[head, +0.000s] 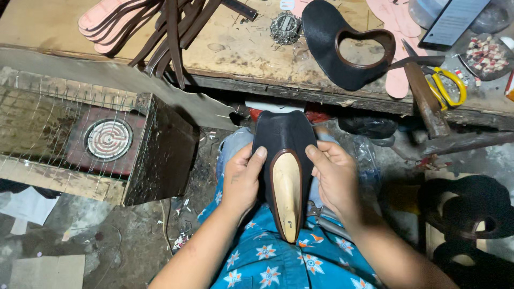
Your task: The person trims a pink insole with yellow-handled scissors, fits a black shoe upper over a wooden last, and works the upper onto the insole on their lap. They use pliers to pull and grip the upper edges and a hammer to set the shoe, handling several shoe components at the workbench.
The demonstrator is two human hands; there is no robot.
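Hands gripped a dark shoe upper stretched over a pale wooden last above the lap, left hand and right hand clasping its sides, its long axis running straight away toward the workbench.

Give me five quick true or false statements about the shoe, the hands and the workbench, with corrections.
1. Both hands, left hand and right hand, hold the dark shoe. True.
2. The shoe lies on the workbench. False: it is held over the lap, below the bench.
3. Yellow-handled scissors lie on the bench. True.
4. A hammer is in the right hand. False: it rests on the bench.
5. The pink soles are on the floor. False: on the bench.
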